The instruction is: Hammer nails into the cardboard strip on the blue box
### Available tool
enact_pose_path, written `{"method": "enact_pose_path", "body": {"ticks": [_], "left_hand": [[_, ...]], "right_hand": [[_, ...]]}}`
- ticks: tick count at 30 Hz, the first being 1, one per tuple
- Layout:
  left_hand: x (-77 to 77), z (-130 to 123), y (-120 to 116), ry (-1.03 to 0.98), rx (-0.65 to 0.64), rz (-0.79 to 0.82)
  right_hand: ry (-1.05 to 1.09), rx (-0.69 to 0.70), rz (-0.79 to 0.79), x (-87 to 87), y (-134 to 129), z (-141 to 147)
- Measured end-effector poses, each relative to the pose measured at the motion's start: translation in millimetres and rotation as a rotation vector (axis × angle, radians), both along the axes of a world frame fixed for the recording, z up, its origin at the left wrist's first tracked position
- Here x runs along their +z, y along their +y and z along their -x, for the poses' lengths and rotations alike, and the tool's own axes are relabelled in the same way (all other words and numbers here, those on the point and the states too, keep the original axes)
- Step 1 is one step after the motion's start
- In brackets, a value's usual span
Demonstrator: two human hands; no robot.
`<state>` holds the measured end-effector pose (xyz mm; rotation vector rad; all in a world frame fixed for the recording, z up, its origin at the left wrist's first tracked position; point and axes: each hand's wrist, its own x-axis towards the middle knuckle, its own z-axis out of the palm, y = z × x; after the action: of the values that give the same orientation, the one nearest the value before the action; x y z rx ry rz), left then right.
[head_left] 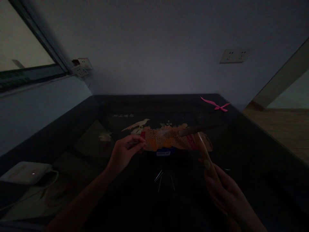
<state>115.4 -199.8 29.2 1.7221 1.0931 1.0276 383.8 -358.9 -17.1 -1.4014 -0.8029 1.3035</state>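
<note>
Beyond nails (158, 176) on the dark worktop (135, 203), the packet (165, 138) lies between a left hand (124, 150) pinched at its end, grip unclear, and a right hand (223, 187) clenched round a hammer (203, 146), whose misjudged swing could bruise the left.

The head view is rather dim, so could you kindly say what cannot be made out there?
In the head view:
Bare left hand: dimness hides whether it grips the spotted brown-and-orange package.
Right end of the package: partly hidden behind the long wooden-handled tool in the bare right hand.
Tool's dark head: right end fades into the dark tabletop.
Small blue label: print too small.
Thin silvery rods: too small to identify.
</note>
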Motion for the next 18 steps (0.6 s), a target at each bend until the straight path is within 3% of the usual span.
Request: {"method": "enact_pose_path", "body": {"ticks": [9,14,18], "left_hand": [[0.6,-24,39,-0.149,-0.043,-0.068],[-14.3,-48,69,-0.168,0.021,-0.056],[-24.5,-54,75,-0.168,0.011,-0.104]], "right_hand": [[-0.014,-0.042,0.050,-1.2,1,1],[-0.025,-0.039,0.040,-6.3,1,1],[-0.013,-0.078,0.024,-8.3,1,1]]}}
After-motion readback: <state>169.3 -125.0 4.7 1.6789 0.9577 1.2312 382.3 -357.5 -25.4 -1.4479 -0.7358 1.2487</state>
